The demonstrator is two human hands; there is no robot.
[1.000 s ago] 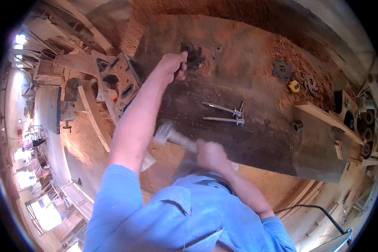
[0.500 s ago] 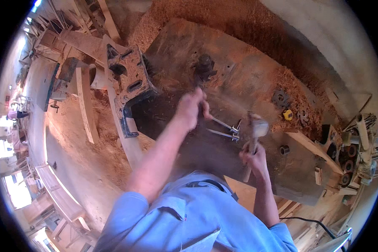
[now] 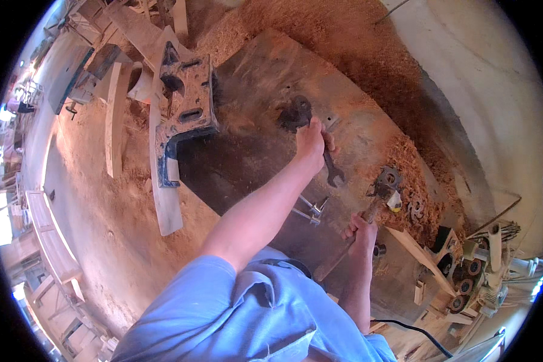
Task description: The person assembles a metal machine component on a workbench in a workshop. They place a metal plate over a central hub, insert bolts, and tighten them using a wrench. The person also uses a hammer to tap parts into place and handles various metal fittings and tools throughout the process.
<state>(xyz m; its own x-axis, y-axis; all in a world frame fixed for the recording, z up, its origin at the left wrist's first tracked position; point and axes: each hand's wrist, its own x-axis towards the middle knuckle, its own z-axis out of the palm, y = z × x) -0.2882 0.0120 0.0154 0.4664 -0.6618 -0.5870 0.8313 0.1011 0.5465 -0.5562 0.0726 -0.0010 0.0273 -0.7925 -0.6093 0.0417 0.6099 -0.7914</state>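
My left hand [image 3: 311,146] is closed around the middle of a dark open-ended wrench [image 3: 336,176]. The wrench's far end lies at the dark round spindle fitting [image 3: 289,116] on the metal machine table; whether it grips the fitting I cannot tell. My right hand [image 3: 360,232] is wrapped around the wooden handle of a hammer [image 3: 333,262], which slants up to the right. Its head is hard to make out against the things behind it. Between my hands, two shiny metal tools with cross-shaped ends [image 3: 315,211] lie on the table, partly hidden by my left forearm.
Toothed cutter heads [image 3: 390,176] and a yellow tape measure [image 3: 396,207] sit by heaped shavings [image 3: 404,148] on the right. A slotted cast bracket [image 3: 190,111] stands left. A wooden board [image 3: 421,258], a small dark ring [image 3: 379,250] and several round parts [image 3: 464,286] are at right.
My left hand has moved rightward, and the wrench now shows clearly in it. The hammer in my right hand has tilted to the right. The whole view has shifted a little.
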